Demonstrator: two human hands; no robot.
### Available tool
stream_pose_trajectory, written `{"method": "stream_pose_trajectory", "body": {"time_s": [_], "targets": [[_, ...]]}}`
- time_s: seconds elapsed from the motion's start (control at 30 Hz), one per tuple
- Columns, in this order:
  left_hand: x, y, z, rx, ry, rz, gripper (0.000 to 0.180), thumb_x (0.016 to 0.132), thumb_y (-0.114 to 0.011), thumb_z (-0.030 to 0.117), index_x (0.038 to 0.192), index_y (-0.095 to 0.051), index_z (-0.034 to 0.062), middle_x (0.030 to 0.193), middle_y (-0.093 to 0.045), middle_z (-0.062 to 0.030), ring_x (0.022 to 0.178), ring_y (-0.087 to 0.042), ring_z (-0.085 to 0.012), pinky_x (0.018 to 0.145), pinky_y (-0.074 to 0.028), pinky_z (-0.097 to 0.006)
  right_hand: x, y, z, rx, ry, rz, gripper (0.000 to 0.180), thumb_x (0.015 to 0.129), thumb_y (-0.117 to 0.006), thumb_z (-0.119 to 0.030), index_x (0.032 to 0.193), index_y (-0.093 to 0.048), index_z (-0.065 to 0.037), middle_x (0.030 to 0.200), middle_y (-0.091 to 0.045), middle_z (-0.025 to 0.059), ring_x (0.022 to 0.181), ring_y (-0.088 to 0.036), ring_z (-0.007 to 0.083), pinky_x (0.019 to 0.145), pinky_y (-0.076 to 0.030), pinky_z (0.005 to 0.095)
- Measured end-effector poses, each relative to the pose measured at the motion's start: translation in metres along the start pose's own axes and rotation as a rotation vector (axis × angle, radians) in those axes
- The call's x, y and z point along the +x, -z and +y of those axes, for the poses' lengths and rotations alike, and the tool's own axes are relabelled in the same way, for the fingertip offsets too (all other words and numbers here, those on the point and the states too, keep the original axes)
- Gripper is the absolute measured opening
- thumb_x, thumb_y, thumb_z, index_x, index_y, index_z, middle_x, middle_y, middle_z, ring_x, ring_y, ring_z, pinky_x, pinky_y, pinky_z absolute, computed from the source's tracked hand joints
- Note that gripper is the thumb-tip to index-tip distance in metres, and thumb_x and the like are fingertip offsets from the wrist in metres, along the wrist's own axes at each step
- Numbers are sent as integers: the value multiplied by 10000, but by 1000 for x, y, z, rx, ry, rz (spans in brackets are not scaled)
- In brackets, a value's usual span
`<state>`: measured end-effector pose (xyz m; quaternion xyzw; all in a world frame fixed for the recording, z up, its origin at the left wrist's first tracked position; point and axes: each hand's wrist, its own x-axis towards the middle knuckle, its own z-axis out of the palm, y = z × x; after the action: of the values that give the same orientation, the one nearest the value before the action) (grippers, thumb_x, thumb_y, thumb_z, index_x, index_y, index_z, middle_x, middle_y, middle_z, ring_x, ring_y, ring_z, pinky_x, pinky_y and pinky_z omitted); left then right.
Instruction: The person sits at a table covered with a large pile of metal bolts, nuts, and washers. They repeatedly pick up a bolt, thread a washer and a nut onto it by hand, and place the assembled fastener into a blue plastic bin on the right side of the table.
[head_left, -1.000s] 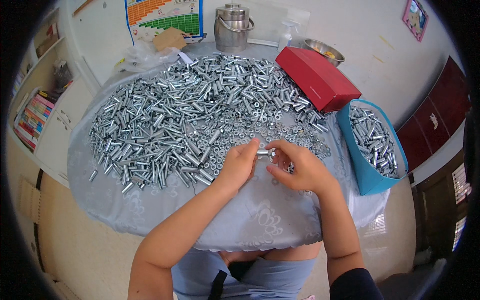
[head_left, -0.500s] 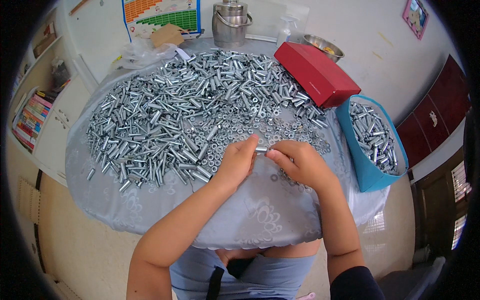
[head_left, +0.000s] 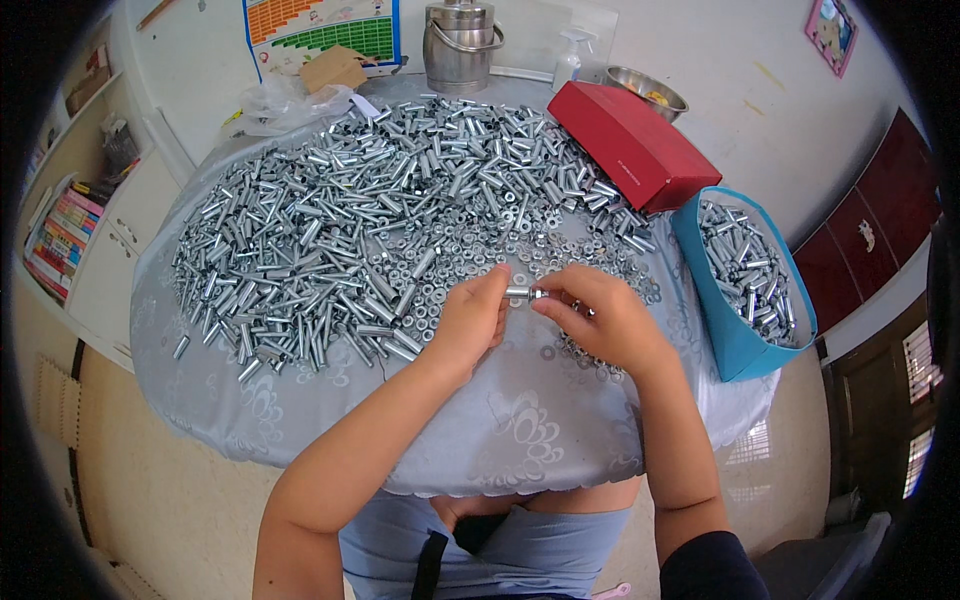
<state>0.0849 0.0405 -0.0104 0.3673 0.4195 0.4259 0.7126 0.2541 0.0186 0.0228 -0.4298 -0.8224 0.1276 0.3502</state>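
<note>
My left hand (head_left: 468,318) is closed around a silvery expansion bolt (head_left: 518,293), whose end sticks out to the right between thumb and fingers. At that end, my right hand (head_left: 612,318) pinches a small nut (head_left: 540,294) with thumb and forefinger. More small metal pieces (head_left: 582,308) glint among the curled right fingers, too small to tell apart. Both hands are above the near edge of a broad heap of metal sleeves and bolts (head_left: 330,220). Loose nuts and washers (head_left: 430,300) are scattered just beyond my hands.
A blue fabric bin (head_left: 735,340) filled with similar metal pieces stands at the right edge of the cloth-covered table (head_left: 450,440). Behind it lies a red box (head_left: 640,145). At the back are a steel pot (head_left: 460,50), a spray bottle (head_left: 568,62), a metal bowl (head_left: 680,104) and a plastic bag (head_left: 290,108).
My right hand has drawn slightly back and up, and its fingers have shifted on the nut, so more of the bolt's end shows. The left hand keeps its grip.
</note>
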Motion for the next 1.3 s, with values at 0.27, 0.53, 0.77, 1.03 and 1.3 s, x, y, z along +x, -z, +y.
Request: {"method": "stream_pose_trajectory", "body": {"time_s": [0.27,0.53,0.77,1.03,1.3], "targets": [[0,2,1,-35,3,-6,371,922,-445,368,642,-428,125,540,-330,64,432,-285,-43,397,-228,-224,0,6,-11,31,-105,-90,292,744,-703,-241,944,-637,-39,675,-589,71,550,-573,189,515,-458,293],[3,4,1,-95,42,4,343,925,-433,363,696,-436,108,536,-327,50,434,-286,-61,411,-256,-232,-1,7,-9,70,-53,-128,274,746,-697,-215,978,-634,-83,662,-564,54,542,-556,170,509,-452,278],[3,4,2,-113,41,-11,344,909,-469,353,670,-362,129,555,-263,52,442,-253,-73,426,-243,-248,1,6,-13,163,-64,-45,317,759,-681,-170,1055,-606,-86,747,-569,59,550,-528,154,521,-455,273],[3,3,1,-90,40,11,348,913,-464,343,661,-352,131,552,-278,49,437,-269,-70,419,-248,-248,1,5,-10,114,-112,-75,325,752,-686,-146,1053,-599,-63,752,-577,53,572,-526,138,538,-446,261],[2,4,1,-80,32,-7,366,920,-436,371,667,-409,108,535,-305,52,445,-283,-64,419,-255,-233,-1,5,-5,85,-67,-106,292,747,-685,-166,1003,-611,-47,695,-568,63,567,-550,163,538,-457,279]]}}
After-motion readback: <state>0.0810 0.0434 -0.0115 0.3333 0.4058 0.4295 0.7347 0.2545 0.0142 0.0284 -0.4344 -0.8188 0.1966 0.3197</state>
